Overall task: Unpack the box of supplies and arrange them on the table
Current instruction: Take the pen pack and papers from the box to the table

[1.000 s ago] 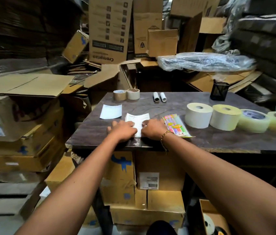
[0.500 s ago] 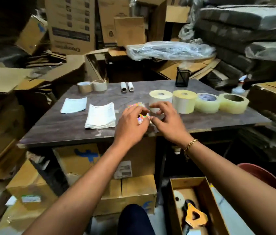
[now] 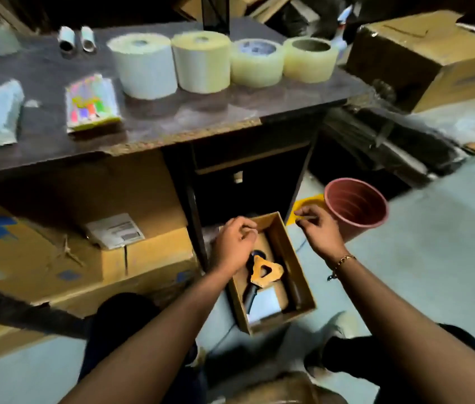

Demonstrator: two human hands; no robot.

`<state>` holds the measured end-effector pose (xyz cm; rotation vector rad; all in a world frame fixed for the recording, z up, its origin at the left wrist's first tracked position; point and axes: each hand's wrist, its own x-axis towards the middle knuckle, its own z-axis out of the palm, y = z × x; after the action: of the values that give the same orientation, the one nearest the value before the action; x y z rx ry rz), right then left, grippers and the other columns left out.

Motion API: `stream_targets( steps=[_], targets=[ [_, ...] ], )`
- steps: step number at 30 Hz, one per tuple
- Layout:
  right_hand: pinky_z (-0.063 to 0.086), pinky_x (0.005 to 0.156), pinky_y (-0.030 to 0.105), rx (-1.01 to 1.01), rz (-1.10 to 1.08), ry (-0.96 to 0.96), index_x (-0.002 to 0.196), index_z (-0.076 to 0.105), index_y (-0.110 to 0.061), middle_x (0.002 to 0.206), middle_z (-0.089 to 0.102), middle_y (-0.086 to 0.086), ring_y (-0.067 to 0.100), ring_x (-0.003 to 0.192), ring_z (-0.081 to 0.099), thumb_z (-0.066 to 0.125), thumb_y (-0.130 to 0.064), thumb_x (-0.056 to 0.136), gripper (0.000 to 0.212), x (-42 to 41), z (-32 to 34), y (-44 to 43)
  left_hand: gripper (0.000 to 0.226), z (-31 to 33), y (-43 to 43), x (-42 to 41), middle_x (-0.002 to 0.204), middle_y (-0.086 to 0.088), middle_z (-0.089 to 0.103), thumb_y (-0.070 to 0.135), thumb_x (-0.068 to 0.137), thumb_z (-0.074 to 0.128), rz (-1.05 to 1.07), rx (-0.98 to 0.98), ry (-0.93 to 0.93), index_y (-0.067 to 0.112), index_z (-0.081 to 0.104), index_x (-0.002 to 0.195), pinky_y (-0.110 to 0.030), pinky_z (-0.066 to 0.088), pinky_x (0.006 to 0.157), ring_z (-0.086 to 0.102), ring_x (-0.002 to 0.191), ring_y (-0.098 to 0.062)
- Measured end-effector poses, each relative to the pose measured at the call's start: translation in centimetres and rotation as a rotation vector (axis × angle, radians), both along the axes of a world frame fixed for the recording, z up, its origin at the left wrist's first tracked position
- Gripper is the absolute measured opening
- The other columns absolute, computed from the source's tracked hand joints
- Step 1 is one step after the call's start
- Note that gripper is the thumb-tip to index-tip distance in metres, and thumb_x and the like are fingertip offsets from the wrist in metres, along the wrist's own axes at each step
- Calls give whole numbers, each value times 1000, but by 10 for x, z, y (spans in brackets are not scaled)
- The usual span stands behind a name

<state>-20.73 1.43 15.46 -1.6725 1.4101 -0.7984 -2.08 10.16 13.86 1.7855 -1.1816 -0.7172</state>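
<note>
**Reach into the box: risks noted**

The box (image 3: 285,255) is seen on the floor below the table (image 3: 172,123) edge, open-topped, long and narrow. An orange-and-black tape dispenser (image 3: 262,272) lies inside over a white sheet (image 3: 265,301); anything deeper is hidden.

The left hand (image 3: 234,246) is held over the box's far end, fingers loosely curled, nothing gripped. The right hand (image 3: 319,231) is held beyond the right wall, fingers drawn together, perhaps on a thin pale sliver; blur prevents certainty.

Likely hazards, judged from position:
- The dispenser probably carries a toothed cutter; a blind grab by the orange body could nick a finger. Its black handle is the safer hold.
- The light box could be dragged or tipped if the dispenser snags a wall.
- The pink bucket (image 3: 358,205), just beside the right hand, could be knocked.

On the table, four large rolls (image 3: 221,62) stand in a touching row, with the marker pack (image 3: 92,103) near the front edge. Careless placement could push that pack off.
</note>
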Motion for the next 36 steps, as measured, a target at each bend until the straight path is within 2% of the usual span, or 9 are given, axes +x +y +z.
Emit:
stream_targets(
  steps=[3, 6, 9, 11, 15, 19, 24, 29, 36],
  targets=[
    [47, 72, 25, 218, 30, 137, 88, 67, -25, 106, 68, 2, 19, 85, 63, 61, -2, 86, 24, -33, -76, -1, 11, -87, 0, -12, 99, -1, 61, 18, 80, 66, 92, 252, 29, 24, 68, 89, -35, 52, 89, 65, 98, -26],
    [44, 86, 25, 373, 101, 303, 108, 71, -17, 123, 63, 8, 23, 103, 63, 60, -5, 85, 28, -52, -139, 0, 15, -146, 7, -26, 114, -8, 54, 21, 82, 67, 129, 469, 4, 23, 70, 96, -31, 48, 94, 60, 104, -28],
    [45, 94, 32, 446, 169, 403, 108, 70, -7, 126, 58, 17, 34, 113, 61, 62, -3, 83, 26, -60, -182, 1, 14, -190, 15, -43, 130, -6, 49, 27, 84, 62, 129, 661, -10, 30, 67, 97, -27, 40, 99, 49, 122, -25],
    [43, 101, 34, 474, 219, 462, 119, 65, -9, 138, 46, 14, 33, 118, 58, 65, -9, 85, 34, -63, -206, 3, 23, -216, 21, -51, 141, -5, 44, 24, 86, 56, 123, 764, -10, 29, 66, 106, -27, 35, 106, 39, 134, -24],
    [48, 98, 42, 415, 238, 574, 135, 53, -19, 158, 19, 7, 35, 110, 64, 65, -20, 85, 51, -73, -243, -1, 33, -247, 29, -67, 137, -9, 52, 15, 89, 55, 36, 870, 15, 20, 66, 120, -25, 34, 102, 44, 129, -27],
    [43, 103, 37, 488, 288, 624, 137, 54, -16, 153, 34, 14, 37, 122, 55, 64, -18, 87, 51, -80, -269, 0, 46, -260, 29, -69, 140, -12, 47, 10, 90, 50, 86, 882, -52, 23, 58, 133, -28, 34, 101, 46, 128, -30],
    [49, 96, 40, 394, 150, 594, 127, 65, -18, 133, 57, 11, 38, 109, 60, 61, -10, 85, 43, -74, -279, 9, 58, -258, 33, -64, 135, -13, 55, 16, 94, 47, 203, 768, -233, 37, 38, 148, -40, 44, 89, 56, 111, -37],
    [51, 94, 41, 230, 49, 575, 133, 61, -17, 132, 58, 7, 37, 106, 61, 57, -3, 83, 52, -58, -266, -2, 60, -236, 13, -62, 142, -5, 53, 18, 94, 48, 395, 604, -200, 44, 36, 147, -43, 46, 84, 60, 108, -38],
    [49, 92, 40, 147, 68, 526, 135, 59, -20, 133, 58, 6, 37, 108, 60, 50, -3, 83, 56, -9, -250, -56, 59, -229, -29, -12, 149, -5, 46, 18, 97, 44, 347, 537, -274, 35, 28, 152, -42, 45, 87, 56, 117, -36]
  ],
)
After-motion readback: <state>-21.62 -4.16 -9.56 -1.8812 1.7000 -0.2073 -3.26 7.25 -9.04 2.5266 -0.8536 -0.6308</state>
